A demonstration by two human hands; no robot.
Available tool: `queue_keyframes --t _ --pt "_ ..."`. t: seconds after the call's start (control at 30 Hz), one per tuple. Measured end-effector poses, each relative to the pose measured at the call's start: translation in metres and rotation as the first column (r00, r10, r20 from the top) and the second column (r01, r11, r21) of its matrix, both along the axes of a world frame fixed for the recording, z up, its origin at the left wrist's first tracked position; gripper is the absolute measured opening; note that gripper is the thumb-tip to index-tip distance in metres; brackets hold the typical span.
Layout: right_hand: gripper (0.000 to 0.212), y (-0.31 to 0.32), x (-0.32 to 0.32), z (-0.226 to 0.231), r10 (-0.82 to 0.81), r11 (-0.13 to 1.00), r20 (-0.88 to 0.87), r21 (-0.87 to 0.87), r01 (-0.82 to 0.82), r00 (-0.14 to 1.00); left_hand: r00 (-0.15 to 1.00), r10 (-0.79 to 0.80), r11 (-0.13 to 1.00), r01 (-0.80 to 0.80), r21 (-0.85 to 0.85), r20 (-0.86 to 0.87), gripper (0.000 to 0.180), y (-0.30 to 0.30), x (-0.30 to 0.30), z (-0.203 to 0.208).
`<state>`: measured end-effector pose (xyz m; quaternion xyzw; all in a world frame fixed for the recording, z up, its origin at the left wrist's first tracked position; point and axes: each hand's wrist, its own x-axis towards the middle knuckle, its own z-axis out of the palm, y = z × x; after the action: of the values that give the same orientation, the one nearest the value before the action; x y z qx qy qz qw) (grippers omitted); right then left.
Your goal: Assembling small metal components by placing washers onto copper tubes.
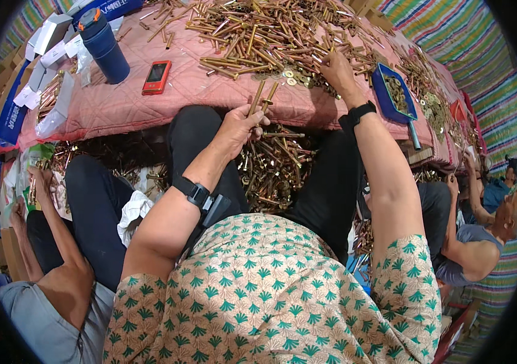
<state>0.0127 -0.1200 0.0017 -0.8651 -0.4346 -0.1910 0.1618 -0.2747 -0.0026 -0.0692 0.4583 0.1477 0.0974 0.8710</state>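
My left hand, above my lap at the table's front edge, is closed around two long brass-coloured bolts that stick up from the fingers. The upper bolt carries a washer near my fingertips. Over the table, my right hand reaches into the near side of a big heap of similar bolts. Its fingers are pinched together; what they hold, if anything, is hidden among the metal pieces. Several loose round washers lie just left of that hand, on the pink quilted table cover.
A blue tray of small metal parts stands right of my right hand. To the left are a red device, a dark blue bottle and white boxes. More bolts lie below the table between my knees. People sit on both sides.
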Motion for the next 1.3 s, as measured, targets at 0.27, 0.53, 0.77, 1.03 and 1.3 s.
queue_keyframes --t 0.27,0.53,0.77,1.03,1.3 --pt "0.02 -0.019 -0.085 0.034 0.46 0.887 0.091 -0.022 -0.461 0.883 1.0 -0.008 0.994 0.008 0.105 0.0 0.016 -0.001 0.005 0.0" --pt "0.023 -0.022 -0.108 0.036 0.531 0.847 0.015 -0.031 -0.531 0.847 1.0 -0.003 0.983 -0.002 0.186 0.024 0.014 -0.002 0.006 -0.003" --pt "0.023 -0.029 -0.104 0.032 0.616 0.784 -0.035 -0.067 -0.617 0.787 1.0 0.01 0.943 -0.018 0.331 0.026 0.015 -0.005 0.008 -0.006" --pt "0.021 -0.04 -0.109 0.017 0.56 0.824 -0.501 0.253 -0.507 0.659 0.997 -0.071 0.935 0.056 0.35 0.03 0.021 -0.008 0.007 -0.004" --pt "0.02 -0.035 -0.148 -0.015 0.463 0.885 -0.874 0.464 -0.028 0.145 0.986 -0.164 0.98 0.164 0.114 -0.014 0.029 -0.007 0.002 -0.002"
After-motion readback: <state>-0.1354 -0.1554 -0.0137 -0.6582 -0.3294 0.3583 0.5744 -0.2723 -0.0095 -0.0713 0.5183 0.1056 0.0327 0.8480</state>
